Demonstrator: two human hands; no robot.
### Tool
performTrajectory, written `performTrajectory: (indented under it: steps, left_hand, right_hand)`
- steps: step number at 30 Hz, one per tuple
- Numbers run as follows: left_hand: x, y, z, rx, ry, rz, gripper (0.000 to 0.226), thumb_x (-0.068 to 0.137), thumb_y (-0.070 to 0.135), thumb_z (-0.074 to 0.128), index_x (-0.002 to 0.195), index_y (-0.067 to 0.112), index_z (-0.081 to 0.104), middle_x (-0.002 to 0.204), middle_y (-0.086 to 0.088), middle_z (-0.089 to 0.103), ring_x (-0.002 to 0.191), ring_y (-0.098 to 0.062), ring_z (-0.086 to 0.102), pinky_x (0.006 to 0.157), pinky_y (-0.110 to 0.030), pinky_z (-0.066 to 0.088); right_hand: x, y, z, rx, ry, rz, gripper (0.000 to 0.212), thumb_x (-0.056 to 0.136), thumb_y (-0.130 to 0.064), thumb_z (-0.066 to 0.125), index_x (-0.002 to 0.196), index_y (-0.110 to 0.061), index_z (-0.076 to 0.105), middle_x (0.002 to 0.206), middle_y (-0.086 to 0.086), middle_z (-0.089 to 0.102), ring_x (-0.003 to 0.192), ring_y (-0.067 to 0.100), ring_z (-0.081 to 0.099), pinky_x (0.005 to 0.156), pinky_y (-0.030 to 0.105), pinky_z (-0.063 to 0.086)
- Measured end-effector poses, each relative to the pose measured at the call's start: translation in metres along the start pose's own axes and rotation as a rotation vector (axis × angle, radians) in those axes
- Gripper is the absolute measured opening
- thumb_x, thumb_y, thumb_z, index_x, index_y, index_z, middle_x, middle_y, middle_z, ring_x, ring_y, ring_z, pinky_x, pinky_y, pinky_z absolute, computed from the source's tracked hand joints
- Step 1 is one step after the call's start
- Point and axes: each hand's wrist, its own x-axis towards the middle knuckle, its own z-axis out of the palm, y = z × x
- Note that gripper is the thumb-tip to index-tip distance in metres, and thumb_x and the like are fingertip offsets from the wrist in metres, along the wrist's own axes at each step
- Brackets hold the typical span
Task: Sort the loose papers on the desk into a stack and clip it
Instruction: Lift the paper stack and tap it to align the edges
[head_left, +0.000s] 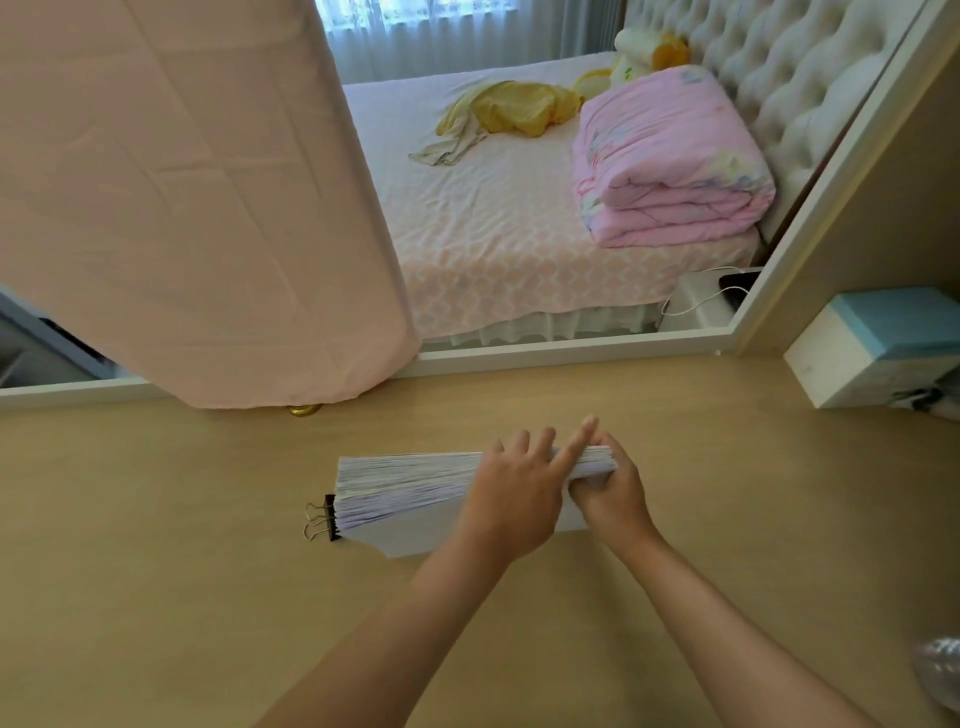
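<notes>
The thick stack of white paper sheets (405, 488) is lying flat near the middle of the pale wooden bench (156, 571), its page edges fanning slightly. A black binder clip with silver wire handles (328, 518) is biting the stack's left end, its handles sticking out to the left. The left hand (511, 499) is resting on top of the stack, fingers spread and straight, the index finger reaching past the far edge. The right hand (613, 491) is curling round the stack's right end and gripping it, and the two hands are touching. A pale blue and white box (872, 348) is sitting at the bench's right side, well apart. Beyond, a folded pink quilt (670, 161) is lying on the bed (493, 234).
</notes>
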Motion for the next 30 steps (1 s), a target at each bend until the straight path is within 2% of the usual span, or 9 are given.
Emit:
performTrajectory:
  steps: [3, 5, 9, 11, 16, 20, 23, 27, 30]
  left_hand:
    - [-0.003, -0.009, 0.002, -0.024, -0.023, -0.082, 0.08, 0.082, 0.036, 0.052, 0.154, 0.018, 0.021, 0.118, -0.006, 0.059, 0.084, -0.026, 0.057, 0.063, -0.037, 0.045]
    - [-0.002, -0.006, 0.004, -0.007, -0.04, -0.044, 0.079, 0.08, 0.037, 0.054, 0.152, 0.02, 0.025, 0.12, -0.008, 0.059, 0.085, -0.028, 0.058, 0.064, -0.037, 0.045]
    - [0.008, -0.001, 0.002, 0.014, -0.044, -0.022, 0.088, 0.078, 0.037, 0.062, 0.154, 0.03, 0.017, 0.118, -0.009, 0.06, 0.079, -0.027, 0.059, 0.059, -0.035, 0.042]
    - [0.009, -0.005, 0.001, -0.003, -0.021, -0.086, 0.087, 0.078, 0.038, 0.062, 0.154, 0.024, 0.021, 0.109, -0.008, 0.06, 0.073, -0.026, 0.057, 0.056, -0.034, 0.04]
    - [0.009, -0.003, 0.004, -0.004, -0.077, -0.01, 0.059, 0.069, 0.028, 0.058, 0.126, 0.019, 0.048, 0.092, -0.002, 0.059, 0.065, -0.023, 0.052, 0.054, -0.032, 0.038]
    - [-0.007, -0.046, -0.005, -0.092, -0.138, -0.067, 0.04, 0.068, 0.033, 0.046, 0.106, 0.02, 0.053, 0.086, 0.002, 0.057, 0.068, -0.023, 0.055, 0.054, -0.031, 0.044]
    - [-0.043, -0.097, -0.011, -0.047, -0.173, -0.109, 0.028, 0.071, 0.037, 0.045, 0.093, 0.022, 0.05, 0.082, 0.004, 0.053, 0.068, -0.021, 0.051, 0.054, -0.029, 0.038]
    - [-0.084, -0.145, -0.016, 0.015, -0.187, -0.199, 0.029, 0.068, 0.041, 0.049, 0.092, 0.023, 0.052, 0.081, 0.006, 0.054, 0.067, -0.02, 0.053, 0.05, -0.028, 0.035]
    - [-0.075, -0.136, -0.018, 0.08, -0.17, -0.186, 0.029, 0.067, 0.038, 0.05, 0.09, 0.021, 0.054, 0.076, 0.004, 0.055, 0.065, -0.023, 0.053, 0.067, -0.035, 0.041]
  right_hand:
    - [0.002, -0.001, -0.001, 0.038, 0.01, -0.024, 0.05, 0.07, 0.006, 0.061, 0.108, -0.026, 0.055, 0.104, -0.003, 0.064, 0.088, 0.004, 0.062, 0.07, 0.015, 0.049]
    - [0.002, 0.0, -0.001, 0.057, -0.017, -0.025, 0.056, 0.073, 0.012, 0.063, 0.116, -0.023, 0.052, 0.105, -0.002, 0.063, 0.089, 0.007, 0.063, 0.07, 0.019, 0.052]
    - [0.003, -0.002, -0.002, 0.043, -0.04, -0.014, 0.047, 0.078, 0.009, 0.066, 0.109, -0.025, 0.056, 0.093, 0.0, 0.064, 0.078, 0.012, 0.063, 0.063, 0.021, 0.051]
    - [0.003, -0.004, -0.001, 0.033, -0.024, -0.029, 0.04, 0.072, 0.003, 0.061, 0.101, -0.025, 0.058, 0.09, -0.002, 0.063, 0.075, 0.01, 0.06, 0.061, 0.021, 0.047]
    - [0.006, -0.007, 0.002, -0.018, -0.042, -0.015, 0.026, 0.073, 0.005, 0.061, 0.074, -0.021, 0.06, 0.067, -0.01, 0.06, 0.061, 0.004, 0.053, 0.055, 0.02, 0.039]
    - [0.006, -0.006, 0.001, -0.029, -0.004, -0.009, 0.016, 0.065, -0.009, 0.052, 0.076, -0.013, 0.062, 0.068, -0.008, 0.06, 0.063, 0.004, 0.052, 0.058, 0.021, 0.039]
    - [0.007, -0.006, 0.002, -0.022, -0.016, 0.016, 0.018, 0.065, -0.011, 0.051, 0.076, -0.014, 0.064, 0.069, -0.012, 0.062, 0.066, 0.003, 0.054, 0.059, 0.018, 0.039]
    - [0.006, -0.009, 0.004, -0.019, 0.002, 0.035, 0.019, 0.064, -0.011, 0.051, 0.076, -0.015, 0.065, 0.07, -0.011, 0.063, 0.066, 0.002, 0.055, 0.059, 0.015, 0.04]
    - [0.004, -0.011, 0.006, -0.013, 0.016, 0.043, 0.021, 0.064, -0.011, 0.051, 0.078, -0.017, 0.065, 0.072, -0.01, 0.063, 0.065, -0.001, 0.055, 0.06, 0.013, 0.041]
